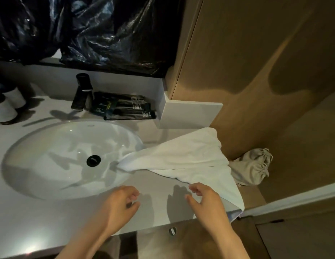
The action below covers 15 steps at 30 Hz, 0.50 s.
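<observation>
A white towel (187, 157) lies spread on the right part of the grey countertop (50, 217); one corner dips into the white oval sink (50, 146) and another hangs over the counter's right front edge. My right hand (206, 200) hovers at the towel's near edge with fingers loosely curled, holding nothing that I can see. My left hand (120, 202) hovers over the bare counter in front of the sink, fingers loosely curled and empty.
A dark faucet (82, 92) stands behind the sink, with black toiletry tubes (123, 107) to its right. White cups (5, 105) sit at far left. Black plastic sheeting (88, 30) covers the mirror. A beige drawstring bag (254, 169) lies beside the wooden wall.
</observation>
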Each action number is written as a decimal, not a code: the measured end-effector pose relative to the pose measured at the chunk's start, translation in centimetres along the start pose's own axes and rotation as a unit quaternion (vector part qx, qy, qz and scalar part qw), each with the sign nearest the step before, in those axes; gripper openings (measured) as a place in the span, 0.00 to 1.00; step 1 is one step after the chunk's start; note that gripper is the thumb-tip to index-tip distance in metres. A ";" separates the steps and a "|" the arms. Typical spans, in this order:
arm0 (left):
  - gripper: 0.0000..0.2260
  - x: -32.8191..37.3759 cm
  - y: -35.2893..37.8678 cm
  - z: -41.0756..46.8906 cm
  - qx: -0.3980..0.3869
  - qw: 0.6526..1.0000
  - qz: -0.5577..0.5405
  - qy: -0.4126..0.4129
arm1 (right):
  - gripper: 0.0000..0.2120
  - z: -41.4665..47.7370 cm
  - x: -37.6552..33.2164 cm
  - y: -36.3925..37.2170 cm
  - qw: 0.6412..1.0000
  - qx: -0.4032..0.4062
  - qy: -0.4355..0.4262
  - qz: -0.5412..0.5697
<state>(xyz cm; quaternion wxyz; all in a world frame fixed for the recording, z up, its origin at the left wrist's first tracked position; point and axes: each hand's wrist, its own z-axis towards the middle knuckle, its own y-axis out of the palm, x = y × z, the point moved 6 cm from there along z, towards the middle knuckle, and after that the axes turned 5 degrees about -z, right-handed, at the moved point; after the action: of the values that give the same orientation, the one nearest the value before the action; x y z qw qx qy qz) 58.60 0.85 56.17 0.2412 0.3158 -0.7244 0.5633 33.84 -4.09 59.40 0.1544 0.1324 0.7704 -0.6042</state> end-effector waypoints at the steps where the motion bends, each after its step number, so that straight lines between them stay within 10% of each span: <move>1: 0.07 -0.3 0.0 -0.1 0.005 1.000 -0.006 -0.008 | 0.14 0.0 -0.1 0.3 1.000 -0.001 -0.005 -0.002; 15: 0.02 -0.8 -1.9 0.0 0.029 0.997 -0.059 -0.050 | 0.13 4.8 -1.1 1.6 0.997 -0.014 -0.070 0.010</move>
<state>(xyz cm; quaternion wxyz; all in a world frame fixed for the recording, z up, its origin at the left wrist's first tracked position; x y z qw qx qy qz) 60.57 0.65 56.86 0.2286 0.3926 -0.6987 0.5526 35.85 -8.36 57.36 0.2159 0.0955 0.7647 -0.5996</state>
